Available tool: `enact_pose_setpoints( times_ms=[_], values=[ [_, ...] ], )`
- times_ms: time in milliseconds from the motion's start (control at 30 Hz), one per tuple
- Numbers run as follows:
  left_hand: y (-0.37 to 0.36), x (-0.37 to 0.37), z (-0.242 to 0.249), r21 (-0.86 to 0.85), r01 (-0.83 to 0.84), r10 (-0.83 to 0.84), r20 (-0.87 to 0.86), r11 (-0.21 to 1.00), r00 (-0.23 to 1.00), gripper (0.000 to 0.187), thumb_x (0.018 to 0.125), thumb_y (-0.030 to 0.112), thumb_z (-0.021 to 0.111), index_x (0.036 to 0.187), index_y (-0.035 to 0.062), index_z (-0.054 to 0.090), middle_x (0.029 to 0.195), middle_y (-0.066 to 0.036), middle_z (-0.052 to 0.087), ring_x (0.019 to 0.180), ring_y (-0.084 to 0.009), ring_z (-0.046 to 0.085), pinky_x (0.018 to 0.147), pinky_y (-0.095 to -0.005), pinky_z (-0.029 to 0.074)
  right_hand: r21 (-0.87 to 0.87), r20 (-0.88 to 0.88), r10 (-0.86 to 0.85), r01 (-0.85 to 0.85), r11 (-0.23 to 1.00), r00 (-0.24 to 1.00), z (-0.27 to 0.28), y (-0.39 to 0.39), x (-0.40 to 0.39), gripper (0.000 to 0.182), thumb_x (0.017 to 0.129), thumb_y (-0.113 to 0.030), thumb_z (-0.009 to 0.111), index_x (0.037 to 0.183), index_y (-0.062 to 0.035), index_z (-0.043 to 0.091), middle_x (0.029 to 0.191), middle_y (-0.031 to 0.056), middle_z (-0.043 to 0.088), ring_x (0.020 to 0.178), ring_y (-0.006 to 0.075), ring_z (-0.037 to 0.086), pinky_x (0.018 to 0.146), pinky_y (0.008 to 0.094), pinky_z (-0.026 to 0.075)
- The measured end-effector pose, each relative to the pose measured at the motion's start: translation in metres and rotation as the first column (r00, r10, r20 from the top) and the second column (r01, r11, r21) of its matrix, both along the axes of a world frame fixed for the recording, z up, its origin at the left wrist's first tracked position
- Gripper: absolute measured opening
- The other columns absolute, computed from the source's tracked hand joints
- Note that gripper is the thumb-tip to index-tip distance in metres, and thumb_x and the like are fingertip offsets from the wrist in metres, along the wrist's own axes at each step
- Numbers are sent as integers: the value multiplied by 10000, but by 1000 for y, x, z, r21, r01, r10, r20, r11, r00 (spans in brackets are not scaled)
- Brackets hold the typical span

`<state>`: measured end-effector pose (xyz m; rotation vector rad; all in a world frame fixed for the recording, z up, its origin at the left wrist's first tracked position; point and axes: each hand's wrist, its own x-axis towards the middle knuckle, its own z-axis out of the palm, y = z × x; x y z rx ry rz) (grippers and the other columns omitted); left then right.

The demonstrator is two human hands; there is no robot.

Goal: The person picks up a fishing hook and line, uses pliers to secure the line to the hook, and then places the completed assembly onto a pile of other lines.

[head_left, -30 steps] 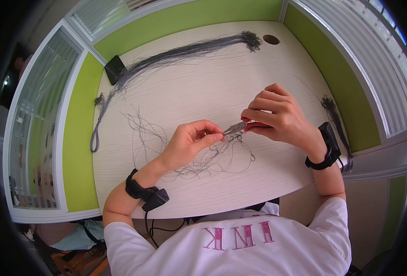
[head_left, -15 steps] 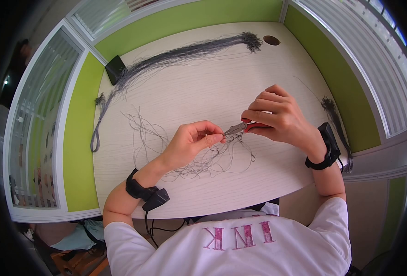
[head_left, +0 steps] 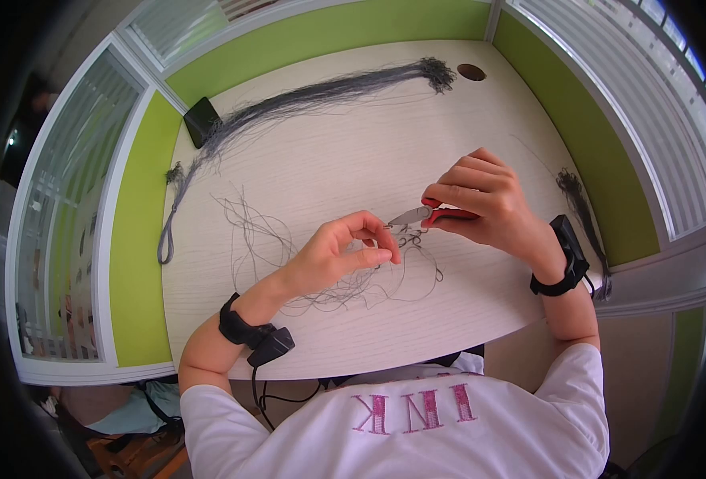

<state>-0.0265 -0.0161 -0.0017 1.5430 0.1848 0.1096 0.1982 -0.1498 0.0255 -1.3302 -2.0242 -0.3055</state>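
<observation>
My right hand (head_left: 484, 195) is closed round the red handles of small pliers (head_left: 410, 216), whose metal jaws point left. My left hand (head_left: 337, 254) is to the left of the jaw tips, thumb and fingers drawn together in a pinch. Whatever is between those fingertips is too small to make out. Small dark metal loops or hooks (head_left: 407, 238) show just below the jaws. Thin grey line (head_left: 337, 297) lies in loose coils on the table under and around my left hand.
A long bundle of grey line (head_left: 313, 97) stretches across the back of the table (head_left: 353, 351), by a black block (head_left: 202, 122). Another dark bundle (head_left: 580, 211) lies along the right edge. Green partitions (head_left: 329, 60) surround the table, which has a round hole (head_left: 471, 73).
The pliers and my right hand have shifted slightly up and right. My left fingertips have moved right and curled below the jaws.
</observation>
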Motion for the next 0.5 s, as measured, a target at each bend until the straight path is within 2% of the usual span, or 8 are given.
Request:
enact_pose_setpoints(
  times_ms=[100,200,267,333,400,467,500],
  values=[
    [-3,1,1,0,35,-35,-8,999,999,208,923,82,598,1119,21,567,1023,-83,665,988,-145,599,885,-289,462,42,-36,-57,58,997,998,1,2,4,330,589,-201,856,860,-99,698,740,-17,638,699,159,591,665,299,440],
    [-6,2,-1,-37,-15,13,-34,999,999,188,928,79,598,1103,12,582,1034,-86,666,1010,-156,606,911,-301,466,103,-74,-100,107,989,992,3,1,11,315,609,-193,859,863,-84,706,736,-13,640,678,151,584,648,289,424],
    [-4,3,-8,108,2,3,-45,994,999,156,937,71,592,1078,8,607,1055,-82,665,1031,-156,606,904,-303,479,89,-189,-149,168,982,971,9,-2,14,299,626,-168,861,872,-74,718,740,6,647,660,154,580,638,285,421],
    [-5,3,-8,111,-9,16,-65,994,998,144,938,64,591,1066,4,617,1061,-79,664,1032,-153,605,905,-301,482,76,-246,-147,170,982,958,15,-7,19,304,650,-146,858,907,-49,727,747,34,655,662,146,583,637,273,423],
    [-6,3,-11,114,-21,30,-85,993,996,133,939,57,590,1053,1,627,1068,-75,662,1033,-150,604,906,-299,485,54,-487,-137,186,981,863,21,-13,23,310,679,-114,842,948,-16,724,768,53,664,701,136,598,665,259,445],
    [-5,3,-17,160,-57,60,-16,986,998,127,929,53,602,1042,6,636,1115,-82,645,1043,-149,599,909,-295,486,71,-578,-161,246,967,800,22,-20,41,300,735,-74,811,1004,19,716,816,54,679,762,123,607,702,252,465],
    [-5,3,-17,159,-58,61,-16,986,998,127,929,53,602,1042,6,636,1115,-82,645,1043,-149,599,909,-295,486,130,-649,-115,258,957,752,25,-22,46,275,766,-60,790,1016,26,713,839,54,680,769,124,602,703,259,469]
  ],
)
